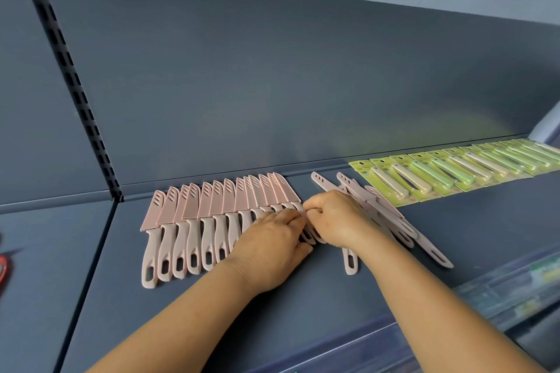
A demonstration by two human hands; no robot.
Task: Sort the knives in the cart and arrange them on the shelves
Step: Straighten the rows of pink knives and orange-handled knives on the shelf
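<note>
Several pink sheathed knives [194, 221] lie in a neat overlapping row on the dark blue shelf [303, 297], blades toward the back panel. My left hand [272, 248] lies flat with straight fingers on the row's right end. My right hand [333, 218] pinches the handle of the rightmost pink knife [298, 206] in the row, fingers curled. To the right, a loose pile of pink knives [381, 209] lies askew, partly hidden under my right hand and forearm.
A row of knives in yellow-green card packs [454, 169] runs along the shelf's back right. A slotted upright [72, 79] divides this shelf from the left one. A red object [3, 269] shows at the left edge. A lower shelf with goods [515, 291] sits at right.
</note>
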